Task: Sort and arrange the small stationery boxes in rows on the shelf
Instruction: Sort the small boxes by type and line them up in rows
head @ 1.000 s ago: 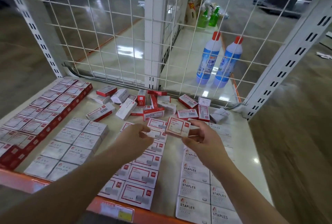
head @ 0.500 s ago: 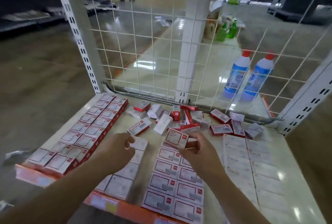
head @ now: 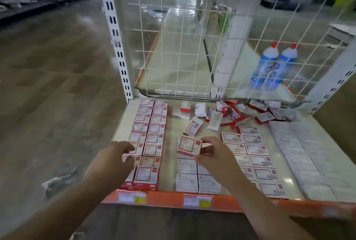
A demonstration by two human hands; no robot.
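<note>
My right hand (head: 213, 155) pinches a small red-and-white box (head: 189, 145) above the white boxes (head: 196, 176) in the middle of the shelf (head: 171, 139). My left hand (head: 113, 160) hovers with loosely spread fingers over the front of the left double row of red boxes (head: 149, 135), holding nothing. Another double row of red-bordered boxes (head: 252, 153) lies right of my right hand, and pale staple boxes (head: 306, 158) fill the far right. A loose pile of unsorted boxes (head: 231, 114) lies along the back.
A white wire grid (head: 192, 47) closes the back of the shelf between slotted uprights (head: 115, 33). Two blue bottles (head: 273, 66) stand behind it. The orange front edge (head: 173, 199) carries price labels. Wood-look floor lies to the left.
My view has swung left, so the shelf sits further right in frame. My right hand has carried the red box left over the white boxes; my left hand moved over the left red rows.
</note>
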